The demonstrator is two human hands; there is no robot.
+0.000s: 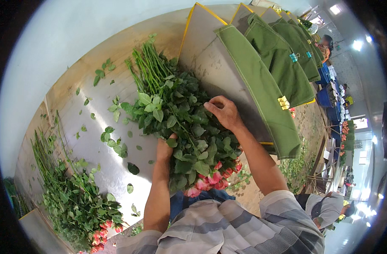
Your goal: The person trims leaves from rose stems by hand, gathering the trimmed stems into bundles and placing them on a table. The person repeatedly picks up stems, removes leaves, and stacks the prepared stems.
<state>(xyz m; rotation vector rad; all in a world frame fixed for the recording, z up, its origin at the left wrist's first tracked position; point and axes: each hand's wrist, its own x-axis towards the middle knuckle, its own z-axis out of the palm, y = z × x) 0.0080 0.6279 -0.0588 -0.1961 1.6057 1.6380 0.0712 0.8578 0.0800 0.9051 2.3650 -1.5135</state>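
Note:
In front of me a large bunch of pink-red roses (187, 127) lies on the metal table (96, 152). Its cut stems point away from me, and the blooms (209, 181) hang over the near edge by my body. My left hand (166, 146) grips the bunch from its left side, with the fingers hidden under leaves. Just above the leaves on the right side is my right hand (224, 111), its fingers curved and the thumb apart. Nothing shows between those fingers.
A second bunch of roses (76, 197) lies at the left. Loose leaves (114, 143) are scattered over the table. Upright panels with green cloth (260, 85) and a yellow binder clip (283, 103) stand close on the right. Other people (327, 206) are farther right.

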